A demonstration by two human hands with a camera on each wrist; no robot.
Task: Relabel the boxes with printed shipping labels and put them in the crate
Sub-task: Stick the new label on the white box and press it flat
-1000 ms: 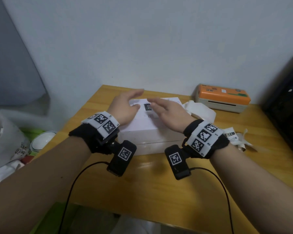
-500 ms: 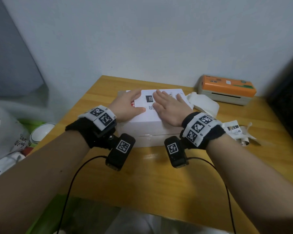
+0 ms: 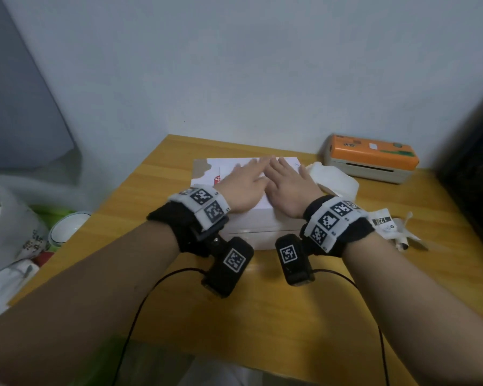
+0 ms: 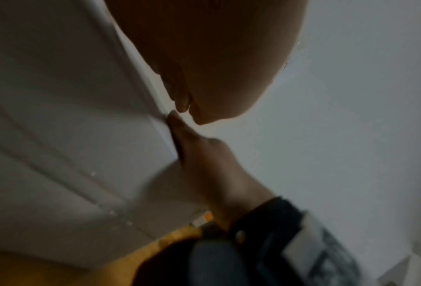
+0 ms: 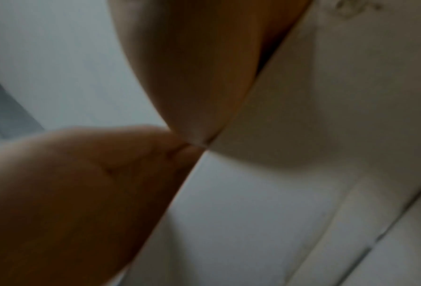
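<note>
A: Where is the white box found?
B: On the wooden table, pressed under flat left hand and right hand, fingers straight. Label printer sits by the wall.

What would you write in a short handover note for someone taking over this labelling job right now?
Left hand and right hand: both flat, fingers straight, pressing the top of the white cardboard box.
Box sits on the yellow wooden table; orange-topped label printer stands back right, peeled white backing paper beside the right wrist.
Done: label apparently laid on, hidden under the hands.
Left: finish smoothing, put box in crate.
</note>
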